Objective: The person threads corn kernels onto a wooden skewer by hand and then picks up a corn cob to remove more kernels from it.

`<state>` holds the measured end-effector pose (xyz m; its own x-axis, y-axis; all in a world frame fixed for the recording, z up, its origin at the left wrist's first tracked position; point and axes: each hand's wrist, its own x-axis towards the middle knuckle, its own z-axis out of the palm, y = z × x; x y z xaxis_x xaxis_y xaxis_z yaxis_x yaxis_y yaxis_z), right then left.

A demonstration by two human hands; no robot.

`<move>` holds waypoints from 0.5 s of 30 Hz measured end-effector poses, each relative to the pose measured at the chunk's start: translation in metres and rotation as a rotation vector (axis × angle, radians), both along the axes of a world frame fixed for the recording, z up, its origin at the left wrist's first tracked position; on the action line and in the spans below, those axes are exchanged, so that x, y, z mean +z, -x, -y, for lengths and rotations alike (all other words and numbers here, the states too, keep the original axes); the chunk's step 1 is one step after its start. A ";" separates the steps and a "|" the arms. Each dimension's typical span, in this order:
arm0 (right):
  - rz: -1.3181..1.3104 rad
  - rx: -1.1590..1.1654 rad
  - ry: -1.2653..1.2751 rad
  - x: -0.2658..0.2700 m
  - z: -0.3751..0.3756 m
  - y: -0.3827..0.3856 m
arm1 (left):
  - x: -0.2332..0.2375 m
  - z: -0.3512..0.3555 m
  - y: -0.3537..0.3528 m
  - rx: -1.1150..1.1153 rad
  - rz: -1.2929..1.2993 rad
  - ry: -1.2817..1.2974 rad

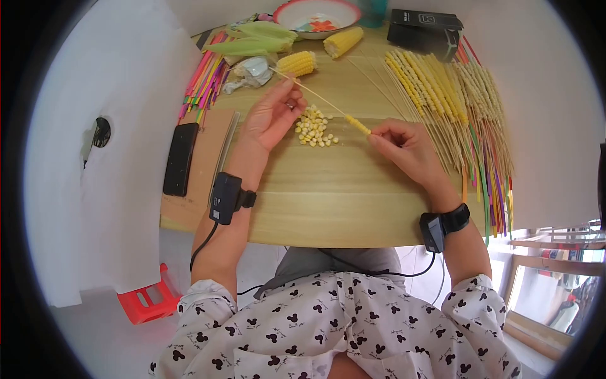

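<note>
Held a thin stick (325, 100) above the table (341, 196), between left hand (276, 114) and right hand (407, 148), just beyond a pile of loose kernels (315, 128). Pinched the bare length in the left grip, thumb against fingertip, near the far end. Closed the right grip, by thumb and forefinger, at the loaded end, beside a short run of threaded kernels (358, 124); could not tell whether on a kernel or on bare wood. Called, in judgement, for a light, steady left pinch, right-hand pressure straight along the shaft, and piercing through each kernel's middle, to avoid splitting kernels or bowing the stick. Likely required seating each kernel snugly against its neighbour without crushing. Ran, along the long axis, diagonally from far left to near right. Pointed bare end past the left fingertips toward a corn cob (297, 63) and white wrapping (255, 71), loaded end toward the right hand. Hung well apart from the loaded sticks (429, 82) at right.
</note>
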<state>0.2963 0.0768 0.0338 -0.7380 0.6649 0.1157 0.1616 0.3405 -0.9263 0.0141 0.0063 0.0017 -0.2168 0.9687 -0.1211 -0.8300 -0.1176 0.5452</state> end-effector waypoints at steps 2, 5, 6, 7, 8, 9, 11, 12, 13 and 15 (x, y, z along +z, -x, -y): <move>-0.002 -0.002 -0.002 0.001 0.000 0.000 | 0.004 0.001 -0.006 0.030 -0.062 0.014; -0.013 -0.001 -0.002 0.001 0.000 0.000 | 0.002 0.001 -0.011 -0.029 -0.088 0.001; -0.020 0.002 -0.001 0.000 0.001 0.000 | 0.005 0.002 -0.016 -0.034 -0.086 0.003; -0.018 -0.003 0.001 0.000 0.001 0.001 | 0.009 0.003 -0.022 -0.044 -0.118 0.046; -0.027 -0.005 -0.006 0.000 0.001 0.001 | 0.012 0.005 -0.028 -0.053 -0.151 0.089; -0.036 -0.006 -0.013 0.000 0.001 0.001 | 0.012 0.006 -0.032 -0.057 -0.149 0.089; -0.041 0.000 -0.011 0.001 0.002 0.001 | 0.012 0.007 -0.038 -0.141 -0.221 0.088; -0.047 0.009 -0.010 0.001 0.002 0.001 | 0.012 0.008 -0.040 -0.144 -0.219 0.089; -0.046 0.006 -0.008 0.001 0.002 0.001 | 0.012 0.008 -0.042 -0.167 -0.235 0.084; -0.054 0.010 -0.025 0.001 0.002 0.001 | 0.013 0.009 -0.046 -0.194 -0.250 0.080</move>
